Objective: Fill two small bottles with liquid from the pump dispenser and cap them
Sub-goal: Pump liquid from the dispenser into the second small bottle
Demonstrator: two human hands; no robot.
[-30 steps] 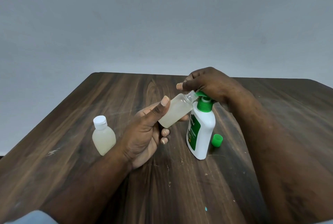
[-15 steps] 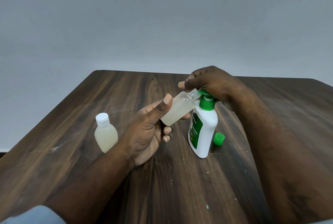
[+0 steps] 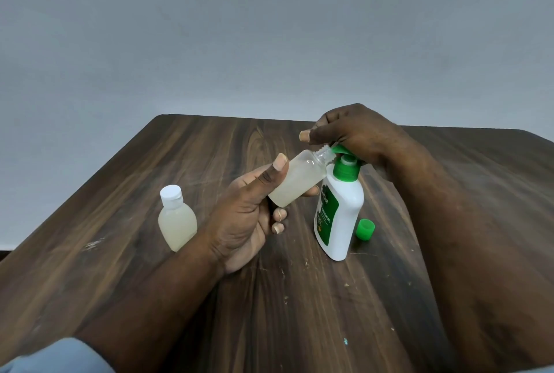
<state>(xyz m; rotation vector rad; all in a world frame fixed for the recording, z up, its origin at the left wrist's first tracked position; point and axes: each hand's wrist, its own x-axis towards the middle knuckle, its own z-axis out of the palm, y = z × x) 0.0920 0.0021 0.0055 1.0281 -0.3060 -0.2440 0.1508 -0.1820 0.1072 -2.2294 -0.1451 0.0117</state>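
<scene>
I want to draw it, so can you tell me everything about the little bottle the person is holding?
The little bottle is clear plastic, cloudy with pale liquid filling most of it. It has no cap, so its threaded neck shows. The left hand holds it tilted, thumb on top and fingers underneath, above the table. Its open mouth points up and right, meeting the green spout of the pump bottle, which the right hand covers.

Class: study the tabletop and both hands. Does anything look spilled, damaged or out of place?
No spill or damage shows. The green cap lies loose beside the pump dispenser, because the small bottle tilted in the left hand is uncapped at the spout.
</scene>
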